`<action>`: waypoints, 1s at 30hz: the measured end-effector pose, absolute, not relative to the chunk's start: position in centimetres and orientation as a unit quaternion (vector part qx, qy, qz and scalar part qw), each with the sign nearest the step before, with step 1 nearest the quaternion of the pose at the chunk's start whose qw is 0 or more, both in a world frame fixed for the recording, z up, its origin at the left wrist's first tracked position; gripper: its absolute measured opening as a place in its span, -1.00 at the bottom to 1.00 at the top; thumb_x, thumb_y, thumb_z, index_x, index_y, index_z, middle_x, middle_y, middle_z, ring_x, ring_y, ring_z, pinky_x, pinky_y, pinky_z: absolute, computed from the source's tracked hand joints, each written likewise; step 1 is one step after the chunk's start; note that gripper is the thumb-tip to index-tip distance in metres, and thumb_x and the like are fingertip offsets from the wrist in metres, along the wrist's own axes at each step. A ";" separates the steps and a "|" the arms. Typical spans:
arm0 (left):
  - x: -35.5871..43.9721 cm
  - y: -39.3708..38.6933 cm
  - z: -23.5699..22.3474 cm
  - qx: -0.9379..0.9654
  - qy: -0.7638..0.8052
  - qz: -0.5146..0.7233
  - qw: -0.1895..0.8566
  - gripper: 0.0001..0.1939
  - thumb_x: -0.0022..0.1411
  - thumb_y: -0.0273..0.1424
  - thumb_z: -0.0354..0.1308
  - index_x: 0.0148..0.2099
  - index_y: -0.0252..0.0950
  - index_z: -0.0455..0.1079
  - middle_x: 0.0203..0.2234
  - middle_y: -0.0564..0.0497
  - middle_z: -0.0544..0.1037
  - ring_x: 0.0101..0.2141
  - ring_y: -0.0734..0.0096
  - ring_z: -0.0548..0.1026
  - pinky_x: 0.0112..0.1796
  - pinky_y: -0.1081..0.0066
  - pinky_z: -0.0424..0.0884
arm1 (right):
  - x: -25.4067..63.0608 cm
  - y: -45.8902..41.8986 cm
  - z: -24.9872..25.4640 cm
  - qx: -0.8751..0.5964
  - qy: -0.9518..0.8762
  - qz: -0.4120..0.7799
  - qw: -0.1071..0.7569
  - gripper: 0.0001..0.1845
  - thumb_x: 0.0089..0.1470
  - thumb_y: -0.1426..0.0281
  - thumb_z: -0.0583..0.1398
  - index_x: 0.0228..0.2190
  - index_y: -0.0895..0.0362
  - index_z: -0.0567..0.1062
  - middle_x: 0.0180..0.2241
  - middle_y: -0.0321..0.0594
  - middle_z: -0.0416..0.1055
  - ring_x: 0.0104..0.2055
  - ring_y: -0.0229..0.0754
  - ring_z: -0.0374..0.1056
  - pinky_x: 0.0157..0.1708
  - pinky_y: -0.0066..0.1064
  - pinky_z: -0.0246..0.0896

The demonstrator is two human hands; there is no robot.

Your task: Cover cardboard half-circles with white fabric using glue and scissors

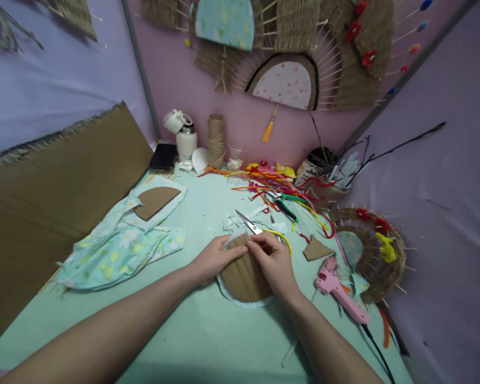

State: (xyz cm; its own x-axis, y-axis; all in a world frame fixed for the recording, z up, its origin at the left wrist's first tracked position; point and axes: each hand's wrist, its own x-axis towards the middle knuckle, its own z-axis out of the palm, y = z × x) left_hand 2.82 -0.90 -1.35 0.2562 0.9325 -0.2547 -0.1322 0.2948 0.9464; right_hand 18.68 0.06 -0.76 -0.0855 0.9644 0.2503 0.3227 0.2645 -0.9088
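A rounded cardboard piece (244,277), edged with a pale fabric rim, is between my two hands over the table. My left hand (210,258) grips its upper left side, thumb on top of the cardboard and fingers beneath. At the top edge my right hand (275,261) is closed, thumb and fingertips pinching near the rim; the exact bit under them is hidden. Just beyond my fingers lie scissors (254,226) with yellow handles, partly covered by the right hand. Crumpled fabric scraps (232,221) are beside the blades.
Floral fabric (124,256) with a cardboard half-round (158,201) lies left, near a large cardboard sheet (64,186). To the right are a pink glue gun (340,293), a cardboard scrap (318,248) and green-handled pliers (286,205). Colourful pipe cleaners (272,184) and a twine spool (216,138) sit behind.
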 end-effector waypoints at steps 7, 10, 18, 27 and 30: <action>3.2 -1.1 -2.1 0.409 0.473 0.398 0.671 -0.58 0.07 -0.05 0.20 -0.29 -0.37 0.44 -0.41 -0.05 0.55 -0.36 0.26 0.47 -0.36 0.38 0.31 | 18.6 -0.8 -0.9 -0.470 -0.714 0.212 0.474 -0.87 0.12 0.43 0.19 -0.41 0.14 0.54 -0.47 -0.26 0.38 -0.38 -0.22 0.33 -0.35 -0.38 0.24; 3.3 -1.1 -2.5 0.403 0.468 0.406 0.674 -0.58 0.09 -0.05 0.19 -0.32 -0.36 0.43 -0.47 0.00 0.52 -0.40 0.32 0.44 -0.37 0.39 0.29 | 18.5 -1.0 -1.0 -0.453 -0.773 0.097 0.433 -0.85 0.17 0.46 0.15 -0.33 0.17 0.55 -0.46 -0.21 0.35 -0.40 -0.20 0.29 -0.37 -0.36 0.23; 3.0 -0.8 -1.9 0.365 0.448 0.446 0.684 -0.62 0.07 -0.09 0.23 -0.30 -0.34 0.41 -0.47 0.03 0.51 -0.41 0.37 0.44 -0.37 0.43 0.30 | 18.5 -1.1 -0.4 -0.408 -0.846 0.015 0.342 -0.71 0.22 0.46 0.08 -0.06 0.25 0.46 -0.31 -0.06 0.39 -0.26 -0.10 0.27 -0.24 -0.26 0.26; 2.9 -0.4 -1.4 0.348 0.434 0.456 0.695 -0.66 0.11 -0.13 0.23 -0.29 -0.34 0.40 -0.47 0.03 0.52 -0.43 0.41 0.46 -0.38 0.44 0.33 | 18.4 -1.4 -0.3 -0.427 -0.856 0.010 0.291 -0.63 0.22 0.43 0.06 0.04 0.22 0.41 -0.21 -0.02 0.38 -0.21 -0.05 0.24 -0.20 -0.23 0.24; 2.7 -0.4 -1.4 0.352 0.439 0.457 0.689 -0.67 0.10 -0.14 0.23 -0.30 -0.34 0.40 -0.48 0.03 0.52 -0.43 0.43 0.45 -0.38 0.46 0.32 | 18.5 -1.4 -0.2 -0.417 -0.846 0.059 0.326 -0.65 0.21 0.43 0.07 0.00 0.21 0.43 -0.20 -0.03 0.38 -0.19 -0.06 0.26 -0.17 -0.23 0.24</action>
State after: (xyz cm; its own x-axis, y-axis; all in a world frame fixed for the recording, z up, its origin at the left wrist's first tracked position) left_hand 2.72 -0.36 -1.44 0.1964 0.9390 -0.2823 -0.3212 0.3337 0.8863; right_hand 18.50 -1.41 -0.16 -0.4393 0.7447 0.5024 0.6682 0.6447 -0.3713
